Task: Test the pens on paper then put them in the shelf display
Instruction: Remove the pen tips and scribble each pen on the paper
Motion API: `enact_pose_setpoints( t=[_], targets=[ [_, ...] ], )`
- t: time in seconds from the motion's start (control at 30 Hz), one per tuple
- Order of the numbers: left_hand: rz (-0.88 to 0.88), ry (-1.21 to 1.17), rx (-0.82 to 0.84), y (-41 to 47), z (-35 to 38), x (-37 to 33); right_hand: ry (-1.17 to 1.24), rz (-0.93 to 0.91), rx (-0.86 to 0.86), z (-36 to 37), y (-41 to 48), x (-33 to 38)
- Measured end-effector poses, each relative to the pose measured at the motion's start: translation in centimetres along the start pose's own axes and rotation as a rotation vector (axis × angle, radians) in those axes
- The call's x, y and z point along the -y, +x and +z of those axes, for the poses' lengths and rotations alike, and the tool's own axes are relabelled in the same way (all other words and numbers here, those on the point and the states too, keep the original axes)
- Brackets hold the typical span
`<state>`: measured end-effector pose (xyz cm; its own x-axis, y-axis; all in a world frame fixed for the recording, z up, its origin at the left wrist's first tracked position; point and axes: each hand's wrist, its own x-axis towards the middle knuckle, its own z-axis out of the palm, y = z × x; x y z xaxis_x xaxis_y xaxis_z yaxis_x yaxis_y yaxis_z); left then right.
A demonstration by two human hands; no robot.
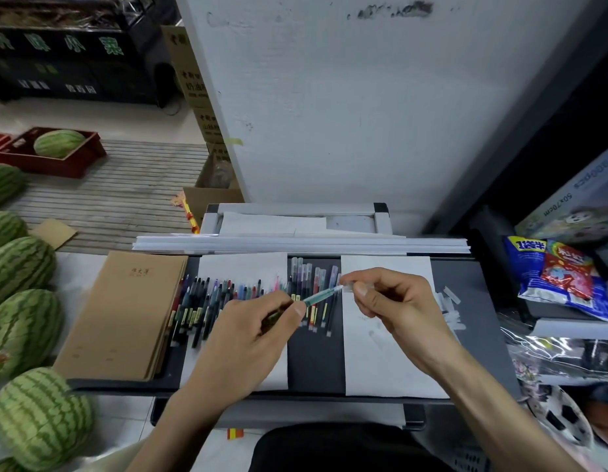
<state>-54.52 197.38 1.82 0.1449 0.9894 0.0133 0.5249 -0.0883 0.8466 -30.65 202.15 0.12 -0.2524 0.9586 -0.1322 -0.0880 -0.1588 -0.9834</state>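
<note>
The row of loose pens [207,301] lies fanned across the left sheet, just beyond the left hand [258,321]. A dropped or swinging wrist could probably knock them into a scatter. The left hand grips the lower barrel of one teal pen [321,295] with its fingers curled round it. The right hand [391,301] pinches the clear cap [347,287] at the pen's tip end. A sharp tug might drag the nib over a finger. It might also flick the small cap into the pile of loose caps [449,304] further right, where it would be hard to single out. The pen is slim and translucent. It is held in the air, slanting up to the right above the dark tabletop [316,356], near the right paper sheet [381,362], which bears faint marks.
</note>
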Motion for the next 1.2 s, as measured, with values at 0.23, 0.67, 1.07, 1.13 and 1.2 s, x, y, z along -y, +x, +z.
enact_pose_setpoints(
  t=[0.23, 0.67, 1.07, 1.13, 1.2],
  targets=[
    [0.011, 0.068, 0.042, -0.3, -0.5, 0.3, -0.249, -0.080, 0.052, -0.2, 0.0, 0.9],
    [0.008, 0.134, 0.131, -0.7, -0.3, 1.1, -0.451, -0.070, 0.078, 1.1, -0.4, -0.5],
    [-0.024, 0.097, 0.167, -0.4, 2.6, 4.4, 0.062, 0.190, -0.019, 1.8, -0.8, -5.0],
    [-0.055, 0.044, 0.139, -0.4, 3.7, 5.0, 0.357, 0.302, -0.024, 2.6, -0.7, -5.6],
    [-0.087, 0.046, 0.114, -0.4, 5.2, 5.4, 0.372, 0.400, 0.001, 3.7, -0.8, -6.8]
  ],
)
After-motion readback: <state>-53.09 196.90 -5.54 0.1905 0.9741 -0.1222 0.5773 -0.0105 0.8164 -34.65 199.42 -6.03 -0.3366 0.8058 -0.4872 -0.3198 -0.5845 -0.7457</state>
